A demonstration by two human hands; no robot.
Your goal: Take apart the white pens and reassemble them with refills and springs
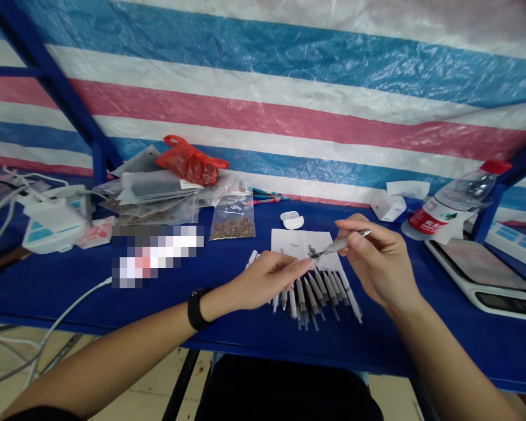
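The right hand [379,260] has a closed grip on slim silver metal tweezers [339,245], their tips angled toward the left hand [267,280]. The left hand's fingers [296,267] curve together just beside those tips; whether they pinch anything is too small to tell. A black wristband [196,308] circles the left wrist.

Below both hands, narrow white-and-clear plastic tubes [309,295] fan across a white paper sheet [289,242] and onto the smooth blue desk [421,345]. A strip of blue lies between the tube tips and the desk's straight front edge, with more to the right before a white digital scale [482,275]. Beyond the paper sit a crinkled red plastic bag [191,161] and a clear zip bag of brown granules [232,213].
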